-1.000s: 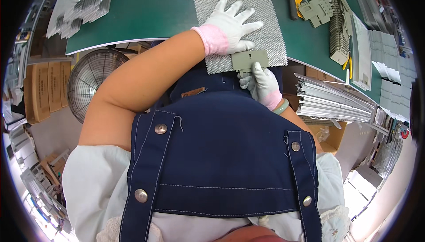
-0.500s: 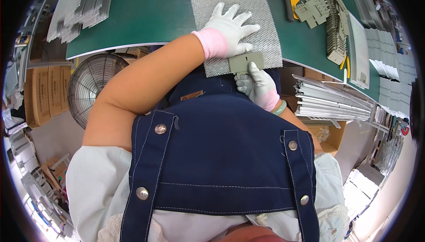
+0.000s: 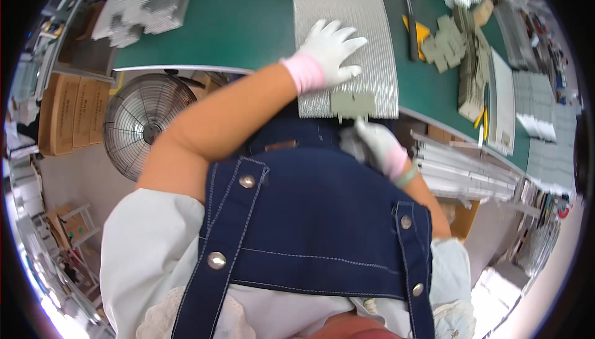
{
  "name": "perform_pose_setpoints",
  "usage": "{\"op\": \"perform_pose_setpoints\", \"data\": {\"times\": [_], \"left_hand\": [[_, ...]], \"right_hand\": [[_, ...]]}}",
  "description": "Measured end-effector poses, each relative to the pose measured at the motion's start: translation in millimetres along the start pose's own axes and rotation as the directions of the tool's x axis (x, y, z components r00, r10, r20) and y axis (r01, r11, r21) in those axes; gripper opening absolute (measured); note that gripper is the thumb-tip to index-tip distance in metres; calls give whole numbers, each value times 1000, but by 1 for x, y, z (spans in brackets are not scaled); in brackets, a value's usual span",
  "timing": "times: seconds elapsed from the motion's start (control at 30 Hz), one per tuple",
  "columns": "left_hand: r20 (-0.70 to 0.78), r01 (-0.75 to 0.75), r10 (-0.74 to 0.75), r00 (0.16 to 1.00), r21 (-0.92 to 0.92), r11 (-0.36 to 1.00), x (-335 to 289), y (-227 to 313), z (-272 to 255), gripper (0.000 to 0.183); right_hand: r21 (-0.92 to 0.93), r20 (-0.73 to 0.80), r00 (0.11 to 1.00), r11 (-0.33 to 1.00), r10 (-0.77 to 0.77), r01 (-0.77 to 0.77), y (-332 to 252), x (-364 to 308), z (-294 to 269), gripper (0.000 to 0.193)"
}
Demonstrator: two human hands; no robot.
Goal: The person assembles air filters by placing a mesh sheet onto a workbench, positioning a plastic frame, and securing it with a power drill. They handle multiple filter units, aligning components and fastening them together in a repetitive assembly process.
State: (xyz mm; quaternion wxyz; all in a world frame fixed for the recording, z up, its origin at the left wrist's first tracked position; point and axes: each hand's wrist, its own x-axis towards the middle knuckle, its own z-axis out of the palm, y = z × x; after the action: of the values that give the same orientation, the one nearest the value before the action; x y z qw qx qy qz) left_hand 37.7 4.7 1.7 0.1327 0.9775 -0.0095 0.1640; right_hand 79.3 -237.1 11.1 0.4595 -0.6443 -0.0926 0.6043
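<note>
A silvery corrugated mesh sheet [image 3: 344,1] lies on the green-topped table [image 3: 242,23], its near end at the table edge by my apron. My left hand [image 3: 328,51], in a white glove with a pink cuff, rests flat on the sheet with fingers spread. A flat grey-green plastic piece [image 3: 352,103], with small tabs on its near side, sits at the sheet's near end. Just below that piece is my right hand [image 3: 379,144], also gloved. Motion smears its fingers, and whether a fingertip touches the piece is unclear.
Stacked mesh sheets [image 3: 149,4] lie at the far left. To the right are a hammer [image 3: 411,32], a yellow triangular piece [image 3: 423,35], loose grey-green plastic pieces [image 3: 443,44] and a long row of them [image 3: 471,85]. A fan [image 3: 149,128] stands left, below the table.
My right hand has slid down off the plastic piece, which it gripped before. The piece stays at the sheet's near end. My left hand still lies spread on the sheet; the whole view has shifted.
</note>
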Motion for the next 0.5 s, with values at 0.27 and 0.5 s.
{"op": "perform_pose_setpoints", "data": {"times": [0.27, 0.5], "left_hand": [[72, 555, -862, 502, -791, 257, -8, -17, -41, 63], [279, 315, -769, 574, -943, -107, 11, -73, -24, 67]], "right_hand": [[-800, -383, 424, 524, -821, 291, -67, 36, -50, 44], [-920, -364, 524, 384, -770, -76, -94, 93, -56, 49]]}}
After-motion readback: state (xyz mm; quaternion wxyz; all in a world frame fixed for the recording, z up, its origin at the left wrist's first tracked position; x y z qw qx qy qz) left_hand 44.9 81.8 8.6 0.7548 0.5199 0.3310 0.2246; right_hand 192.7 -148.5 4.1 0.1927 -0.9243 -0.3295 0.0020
